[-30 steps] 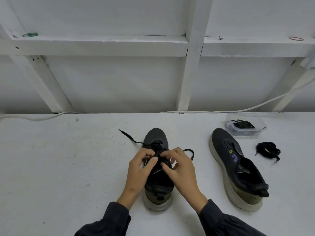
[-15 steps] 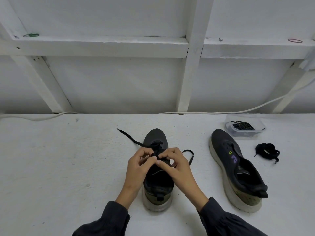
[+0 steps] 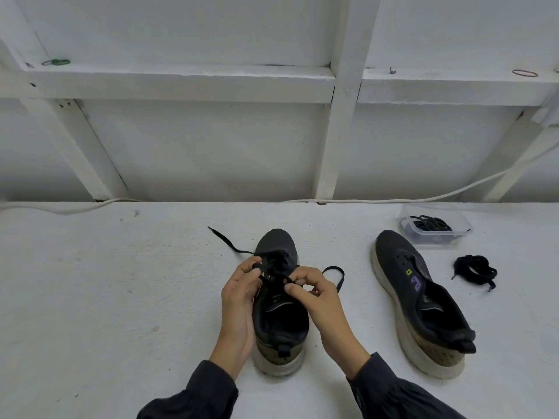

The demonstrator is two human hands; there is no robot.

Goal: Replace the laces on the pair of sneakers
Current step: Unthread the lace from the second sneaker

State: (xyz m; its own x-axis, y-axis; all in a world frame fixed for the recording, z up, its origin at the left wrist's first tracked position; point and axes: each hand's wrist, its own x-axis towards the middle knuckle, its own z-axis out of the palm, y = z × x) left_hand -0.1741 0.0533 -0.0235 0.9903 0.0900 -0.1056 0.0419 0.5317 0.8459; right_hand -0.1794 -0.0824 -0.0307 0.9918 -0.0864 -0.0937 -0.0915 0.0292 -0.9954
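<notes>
The sneaker being laced (image 3: 279,316) stands upright on the white worktop (image 3: 121,297), centred in front of the person, toe pointing away and heel nearest the camera. It has a dark upper, a pale sole and an olive-coloured heel section. A black lace (image 3: 276,263) runs across its forward eyelets. One free end lies on the worktop to the front left of the toe; the other forms a loop on the worktop just to the right of the shoe.

The second sneaker (image 3: 420,300) lies well to the right, angled with its toe away (no lace is visible in its eyelets). It carries small yellow and purple marks on its side. A loose black lace bundle (image 3: 476,269) lies to its right. A clear container (image 3: 438,238) behind its toe holds more black laces (image 3: 432,223).

The left hand (image 3: 239,297) is positioned against the left side of the laced sneaker, fingers curled, thumb and forefinger pinching the lace at the eyelet row. The right hand (image 3: 317,294) is positioned over the right side of the tongue, fingers curled, thumb and forefinger pinching the lace near the centre. Both forearms, in dark sleeves, enter from the bottom edge and converge on the shoe.
</notes>
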